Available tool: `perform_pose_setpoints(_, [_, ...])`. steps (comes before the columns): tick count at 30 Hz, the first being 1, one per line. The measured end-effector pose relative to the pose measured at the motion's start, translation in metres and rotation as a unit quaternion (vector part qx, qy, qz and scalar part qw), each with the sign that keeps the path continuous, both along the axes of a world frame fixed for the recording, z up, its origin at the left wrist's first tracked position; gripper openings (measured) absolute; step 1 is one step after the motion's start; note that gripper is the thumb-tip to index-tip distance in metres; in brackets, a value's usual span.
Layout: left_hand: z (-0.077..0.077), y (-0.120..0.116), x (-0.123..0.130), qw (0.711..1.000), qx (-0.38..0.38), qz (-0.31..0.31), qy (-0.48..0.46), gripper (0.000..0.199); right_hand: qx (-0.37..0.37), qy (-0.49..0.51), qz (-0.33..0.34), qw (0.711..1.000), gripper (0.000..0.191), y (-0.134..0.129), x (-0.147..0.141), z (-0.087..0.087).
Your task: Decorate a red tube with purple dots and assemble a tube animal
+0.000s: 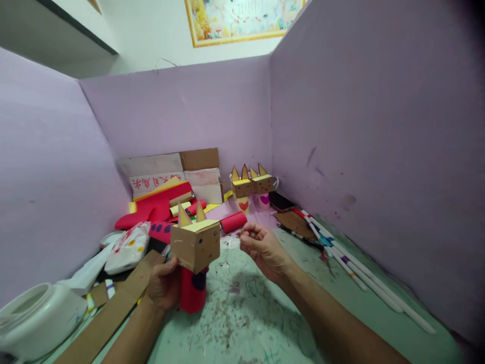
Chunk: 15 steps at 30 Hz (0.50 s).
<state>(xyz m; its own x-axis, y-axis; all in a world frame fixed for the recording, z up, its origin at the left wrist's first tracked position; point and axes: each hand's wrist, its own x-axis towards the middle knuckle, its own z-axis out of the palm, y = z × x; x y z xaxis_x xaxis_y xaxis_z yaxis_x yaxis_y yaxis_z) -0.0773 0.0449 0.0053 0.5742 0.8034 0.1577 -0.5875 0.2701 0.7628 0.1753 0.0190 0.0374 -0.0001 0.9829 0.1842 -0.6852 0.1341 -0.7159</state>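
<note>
My left hand (pixel 165 284) is closed round a paper figure (pixel 194 247) from its left side. The figure has a brown cardboard box head with pointed ears, small drawn eyes and dots, and a red paper-tube body bearing a dark heart. It is upright, just above or on the table; I cannot tell which. To its right, my right hand (pixel 265 250) is raised with thumb and fingertips pinched together, apart from the figure. Whatever it pinches, if anything, is too small to make out. Two similar figures (pixel 241 189) with hearts stand at the back.
The green table (pixel 265 323) has specks and marks. On the left lie a white pot (pixel 41 316), a tissue packet (pixel 128 247), a cardboard strip (pixel 113 308) and red paper (pixel 159 202). A phone (pixel 281 201) and several white sticks (pixel 364 273) lie right. Lilac panels (pixel 189 111) surround three sides.
</note>
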Motion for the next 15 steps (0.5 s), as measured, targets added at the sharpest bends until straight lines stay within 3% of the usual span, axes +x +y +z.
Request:
perform_pose_setpoints(9, [0.011, -0.012, 0.024, 0.991, -0.025, 0.126, 0.044, 0.03, -0.088, -0.094, -0.108, 0.986, 0.045, 0.001, -0.004, -0.007])
perform_pose_setpoints(12, [0.015, -0.017, 0.036, 0.981, -0.021, 0.186, 0.041, 0.031, -0.047, -0.129, -0.136, 0.981, 0.046, 0.002, -0.002, -0.013])
perform_pose_setpoints(15, [0.016, -0.022, 0.047, 0.977, 0.003, 0.211, 0.035, 0.045, 0.011, -0.16, -0.125, 0.979, 0.073, 0.001, -0.003, -0.021])
